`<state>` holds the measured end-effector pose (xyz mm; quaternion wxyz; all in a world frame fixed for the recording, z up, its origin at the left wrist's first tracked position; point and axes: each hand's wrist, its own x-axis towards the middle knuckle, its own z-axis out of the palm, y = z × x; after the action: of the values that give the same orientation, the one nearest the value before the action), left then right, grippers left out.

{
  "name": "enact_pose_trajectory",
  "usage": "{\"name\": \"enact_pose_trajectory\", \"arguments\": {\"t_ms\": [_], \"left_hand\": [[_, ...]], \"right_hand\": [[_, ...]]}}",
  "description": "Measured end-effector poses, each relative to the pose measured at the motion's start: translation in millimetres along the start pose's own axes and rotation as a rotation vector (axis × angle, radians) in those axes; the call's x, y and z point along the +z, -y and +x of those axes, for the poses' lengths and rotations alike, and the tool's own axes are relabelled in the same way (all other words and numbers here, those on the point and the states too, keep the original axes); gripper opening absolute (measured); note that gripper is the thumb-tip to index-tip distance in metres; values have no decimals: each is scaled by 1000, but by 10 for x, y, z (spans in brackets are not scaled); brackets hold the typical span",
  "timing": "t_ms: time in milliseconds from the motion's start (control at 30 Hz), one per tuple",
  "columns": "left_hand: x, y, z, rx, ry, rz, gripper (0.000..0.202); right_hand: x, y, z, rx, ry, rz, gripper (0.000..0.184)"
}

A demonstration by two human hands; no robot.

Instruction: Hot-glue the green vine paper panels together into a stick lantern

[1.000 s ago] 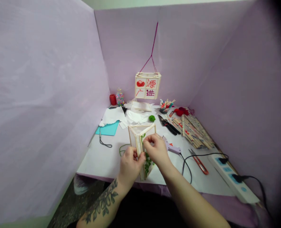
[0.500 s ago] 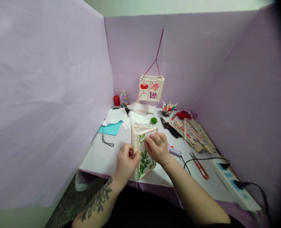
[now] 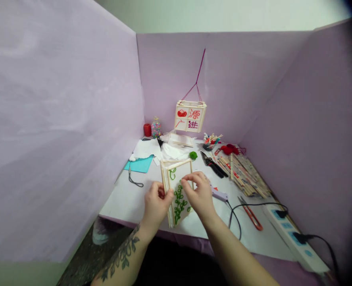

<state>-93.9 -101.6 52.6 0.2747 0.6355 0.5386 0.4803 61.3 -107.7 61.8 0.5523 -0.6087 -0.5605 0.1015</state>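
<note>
While the left hand [image 3: 155,202] pinches the stick frame's [image 3: 176,190] near edge above the table [image 3: 125,200], the frame has turned, so its green vine panel now faces us more. The right hand [image 3: 200,194] grips the panel's top corner. Far back, a jar [image 3: 156,128] holds coloured beads, and a small tray [image 3: 209,142] holds sticks.

The frame [image 3: 176,186] looks like pale wooden sticks around matt white paper; the table [image 3: 125,198] seems smooth.
</note>
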Motion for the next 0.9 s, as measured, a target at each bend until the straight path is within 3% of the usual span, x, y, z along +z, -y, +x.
{"name": "enact_pose_trajectory", "arguments": {"t_ms": [167, 467, 600, 767, 900], "left_hand": [[51, -4, -42, 29, -18, 39, 20], [66, 48, -60, 96, -37, 74, 17], [9, 38, -52, 71, -18, 51, 19], [-24, 68, -44, 55, -4, 22, 19], [-25, 89, -33, 44, -4, 13, 19]], "right_hand": [[161, 102, -4, 101, 15, 0, 10], [284, 78, 46, 51, 78, -56, 13], [277, 51, 40, -155, 86, -119, 12], [206, 45, 67, -501, -45, -319, 12], [148, 59, 78, -699, -102, -440, 11]]}}
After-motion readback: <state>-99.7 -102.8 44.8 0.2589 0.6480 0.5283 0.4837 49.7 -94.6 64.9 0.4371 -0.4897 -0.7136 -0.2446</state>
